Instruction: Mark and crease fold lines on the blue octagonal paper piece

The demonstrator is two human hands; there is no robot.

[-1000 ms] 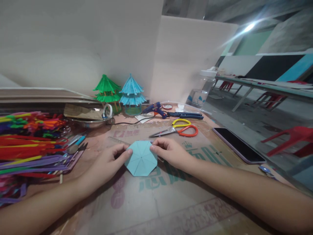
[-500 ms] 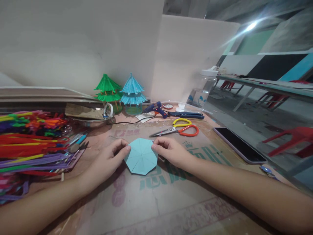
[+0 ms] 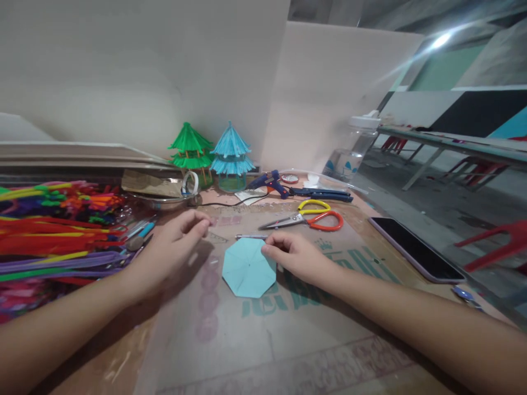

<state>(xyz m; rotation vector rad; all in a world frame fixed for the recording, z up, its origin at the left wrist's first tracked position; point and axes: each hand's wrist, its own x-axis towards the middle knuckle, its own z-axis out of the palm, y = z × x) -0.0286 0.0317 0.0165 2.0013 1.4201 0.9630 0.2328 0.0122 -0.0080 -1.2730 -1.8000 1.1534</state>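
Observation:
A light blue paper octagon (image 3: 249, 271) with crease lines meeting at its middle is pinched at its upper right edge by my right hand (image 3: 290, 253), thumb on top. My left hand (image 3: 181, 233) is apart from the paper, to its upper left, thumb and fingertips brought together; anything between them is too small to make out. Just behind the octagon lies a thin pen-like stick (image 3: 252, 237), partly covered by my right fingers. A small clear set square (image 3: 217, 238) rests near my left fingertips. Scissors (image 3: 304, 218) with yellow and red handles lie beyond my right hand.
Green (image 3: 190, 145) and blue (image 3: 231, 151) little pavilions stand at the back beside a glue gun (image 3: 269, 182), pliers (image 3: 323, 193) and a water bottle (image 3: 356, 145). Colourful pipe cleaners (image 3: 61, 236) and a metal bowl (image 3: 158, 201) are left; a phone (image 3: 418, 248) lies right.
My left hand has let go of the octagon and moved up and left of it. The right hand keeps its hold. The view has shifted slightly, uncovering the pen-like stick and set square.

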